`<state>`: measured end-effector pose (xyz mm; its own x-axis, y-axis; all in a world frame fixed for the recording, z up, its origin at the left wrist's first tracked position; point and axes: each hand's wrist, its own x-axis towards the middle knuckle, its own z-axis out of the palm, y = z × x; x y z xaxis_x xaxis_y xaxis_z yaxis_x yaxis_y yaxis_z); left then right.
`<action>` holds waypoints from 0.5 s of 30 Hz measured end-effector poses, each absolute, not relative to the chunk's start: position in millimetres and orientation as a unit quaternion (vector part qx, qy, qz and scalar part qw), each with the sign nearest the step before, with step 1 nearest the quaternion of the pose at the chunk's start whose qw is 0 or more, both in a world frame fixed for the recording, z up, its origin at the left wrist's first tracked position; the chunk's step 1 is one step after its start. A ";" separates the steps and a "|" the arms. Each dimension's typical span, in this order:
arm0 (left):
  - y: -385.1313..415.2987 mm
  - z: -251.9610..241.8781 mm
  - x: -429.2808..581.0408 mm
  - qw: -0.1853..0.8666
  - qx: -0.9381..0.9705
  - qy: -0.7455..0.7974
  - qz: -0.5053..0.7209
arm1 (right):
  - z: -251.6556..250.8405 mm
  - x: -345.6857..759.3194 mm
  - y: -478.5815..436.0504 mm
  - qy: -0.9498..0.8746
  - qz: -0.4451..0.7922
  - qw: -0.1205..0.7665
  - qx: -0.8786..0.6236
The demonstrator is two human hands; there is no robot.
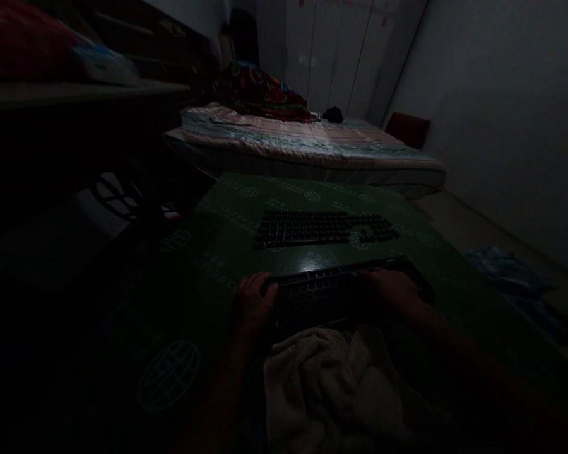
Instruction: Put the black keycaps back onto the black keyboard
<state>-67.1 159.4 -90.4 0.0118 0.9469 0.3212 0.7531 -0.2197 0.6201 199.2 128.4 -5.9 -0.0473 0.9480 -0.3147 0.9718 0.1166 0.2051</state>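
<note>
A dark keyboard base (319, 296) lies on a green table, its near side in deep shadow. My left hand (255, 299) is closed around its left end, thumb on the top edge. Over the right half reaches my right hand (390, 287), fingers curled down towards the base. A small bluish-green glint shows at those fingertips, but what they hold, if anything, is too dark to make out. Beyond the base, loose black keycaps (307, 228) are laid out in keyboard order. A crumpled light cloth (331, 384) lies on the near side, close to the base.
The green table (208, 265) carries printed globe marks. Past its far edge stands a bed (322, 142) with a patterned blanket (265, 94). To the left is a shelf-like surface (161, 88) with bags on it. Bluish fabric (506, 271) lies on the floor at right. The room is dim.
</note>
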 end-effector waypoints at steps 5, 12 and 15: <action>159.8 -90.9 -67.1 0.145 0.695 0.609 0.353 | -8.0 197.2 127.7 0.719 -0.022 0.184 0.670; 159.0 -91.3 -66.7 0.147 0.693 0.612 0.351 | 1.3 192.0 128.6 0.717 -0.036 0.187 0.671; 159.1 -91.5 -66.7 0.144 0.692 0.612 0.353 | -2.6 181.2 125.7 0.721 -0.015 0.178 0.669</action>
<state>-66.7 159.1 -91.5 0.0002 0.9497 0.3132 0.7466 -0.2085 0.6317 181.2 125.7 -2.6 -0.0415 0.9598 -0.2776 0.9705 0.1048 0.2171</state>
